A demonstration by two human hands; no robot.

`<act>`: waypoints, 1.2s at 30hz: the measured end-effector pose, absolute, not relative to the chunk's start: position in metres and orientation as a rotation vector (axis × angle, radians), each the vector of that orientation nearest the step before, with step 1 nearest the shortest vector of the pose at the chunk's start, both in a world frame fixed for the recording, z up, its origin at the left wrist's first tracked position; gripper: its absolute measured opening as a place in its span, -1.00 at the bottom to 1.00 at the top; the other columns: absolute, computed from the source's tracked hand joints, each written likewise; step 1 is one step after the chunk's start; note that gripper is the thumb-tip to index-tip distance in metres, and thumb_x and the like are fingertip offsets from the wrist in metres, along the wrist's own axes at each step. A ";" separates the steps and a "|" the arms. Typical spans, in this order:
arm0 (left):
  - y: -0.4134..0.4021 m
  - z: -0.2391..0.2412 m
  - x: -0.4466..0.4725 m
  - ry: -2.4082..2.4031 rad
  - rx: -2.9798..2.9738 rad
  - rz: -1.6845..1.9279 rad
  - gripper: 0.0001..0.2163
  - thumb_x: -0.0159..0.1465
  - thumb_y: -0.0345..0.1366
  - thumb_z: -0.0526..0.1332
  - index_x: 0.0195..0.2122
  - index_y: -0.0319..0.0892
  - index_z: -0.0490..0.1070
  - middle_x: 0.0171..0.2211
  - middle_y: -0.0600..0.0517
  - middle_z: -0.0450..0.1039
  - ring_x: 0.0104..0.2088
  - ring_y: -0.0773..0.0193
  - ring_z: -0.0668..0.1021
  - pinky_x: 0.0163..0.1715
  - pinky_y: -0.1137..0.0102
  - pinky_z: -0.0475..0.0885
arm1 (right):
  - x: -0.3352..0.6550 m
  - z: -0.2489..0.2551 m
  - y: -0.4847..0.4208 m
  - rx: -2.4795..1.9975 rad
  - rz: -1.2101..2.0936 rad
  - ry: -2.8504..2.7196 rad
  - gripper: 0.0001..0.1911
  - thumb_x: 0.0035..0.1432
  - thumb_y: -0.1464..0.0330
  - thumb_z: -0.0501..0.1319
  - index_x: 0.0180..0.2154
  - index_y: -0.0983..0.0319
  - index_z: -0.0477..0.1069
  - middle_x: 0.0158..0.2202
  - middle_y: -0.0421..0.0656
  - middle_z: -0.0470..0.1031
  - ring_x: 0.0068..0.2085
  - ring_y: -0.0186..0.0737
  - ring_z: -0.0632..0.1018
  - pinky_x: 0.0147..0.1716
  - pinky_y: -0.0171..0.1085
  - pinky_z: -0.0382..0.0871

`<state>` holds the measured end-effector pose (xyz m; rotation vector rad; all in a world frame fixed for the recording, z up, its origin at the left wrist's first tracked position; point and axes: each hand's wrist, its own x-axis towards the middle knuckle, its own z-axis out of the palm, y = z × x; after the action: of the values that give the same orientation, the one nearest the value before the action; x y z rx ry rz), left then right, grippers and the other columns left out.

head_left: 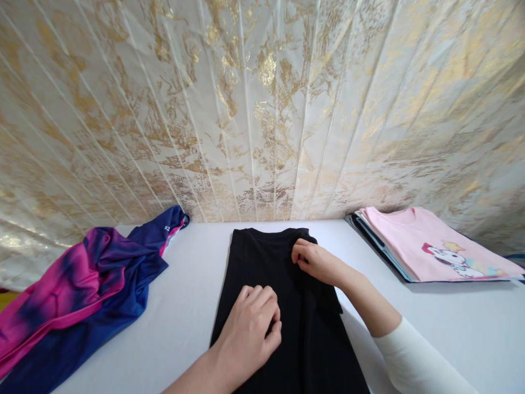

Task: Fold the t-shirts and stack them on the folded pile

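Observation:
A black garment (262, 262) lies folded lengthwise in a long strip on the white table (188, 295), its top edge near the wall. My left hand (250, 328) rests on the middle of the garment with its fingers curled, pinching a fold of the black cloth. Farther up, my right hand (315, 261) pinches the cloth near the garment's upper right corner. A cream sleeve covers my right forearm.
A pink and navy sports shirt (82, 290) lies crumpled on the table's left side. At the right stands a stack of folded shirts (426, 246), the top one pink with a cartoon print. A gold-veined white paneled wall (262, 109) rises behind the table.

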<state>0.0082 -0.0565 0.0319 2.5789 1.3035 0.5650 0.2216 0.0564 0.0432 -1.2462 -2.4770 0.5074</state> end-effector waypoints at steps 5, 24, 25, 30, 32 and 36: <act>-0.038 0.039 -0.001 1.265 2.567 0.595 -0.90 0.27 -0.42 0.16 -0.40 -0.13 0.33 -0.29 0.10 0.39 -0.27 0.25 0.42 -0.21 0.31 0.25 | 0.208 0.040 0.053 -1.473 0.339 -2.351 -0.95 0.11 0.47 0.16 -0.36 0.22 0.30 -0.35 -0.18 0.39 -0.37 -0.30 0.43 -0.36 -0.35 0.27; 0.069 0.009 -0.021 1.826 2.526 0.634 -0.64 0.29 -0.49 0.02 0.12 -0.26 0.22 0.13 -0.18 0.21 0.10 0.05 0.31 0.03 0.17 0.31 | 0.190 0.055 0.046 -1.939 0.013 -2.421 -0.85 0.25 0.40 0.05 -0.33 0.23 0.37 -0.26 -0.06 0.54 -0.26 -0.13 0.57 -0.43 -0.29 0.20; 0.068 0.010 -0.022 1.833 2.530 0.627 -0.64 0.29 -0.48 0.02 0.13 -0.27 0.23 0.14 -0.19 0.20 0.10 0.03 0.30 0.02 0.16 0.31 | 0.190 0.056 0.046 -1.957 0.009 -2.414 -0.85 0.25 0.40 0.05 -0.32 0.23 0.37 -0.28 -0.05 0.55 -0.27 -0.11 0.58 -0.44 -0.29 0.19; 0.064 0.010 -0.022 1.840 2.554 0.581 -0.65 0.33 -0.42 0.02 0.13 -0.25 0.27 0.19 -0.22 0.17 0.06 0.03 0.35 -0.01 0.15 0.32 | 0.190 0.056 0.044 -2.003 -0.009 -2.390 -0.83 0.28 0.40 0.00 -0.21 0.22 0.36 -0.36 -0.05 0.57 -0.33 -0.09 0.58 -0.47 -0.29 0.14; 0.063 0.011 -0.023 1.838 2.560 0.566 -0.66 0.33 -0.42 0.02 0.12 -0.23 0.30 0.21 -0.21 0.17 0.07 0.02 0.34 -0.02 0.14 0.31 | 0.188 0.054 0.042 -2.002 0.023 -2.410 -0.83 0.27 0.41 0.01 -0.21 0.20 0.36 -0.37 -0.06 0.57 -0.35 -0.11 0.58 -0.48 -0.29 0.13; 0.074 0.016 -0.029 1.825 2.563 0.569 -0.69 0.34 -0.40 0.05 0.09 -0.13 0.35 0.21 -0.08 0.22 0.13 0.06 0.29 0.04 0.20 0.24 | 0.187 0.055 0.046 -1.955 0.112 -2.415 -0.90 0.23 0.33 0.11 -0.27 0.16 0.39 -0.37 -0.11 0.56 -0.34 -0.13 0.55 -0.46 -0.30 0.15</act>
<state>-0.0289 0.0740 0.0162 2.5634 1.8249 0.5690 0.1872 0.0464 0.0551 -1.9553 -2.4149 0.1123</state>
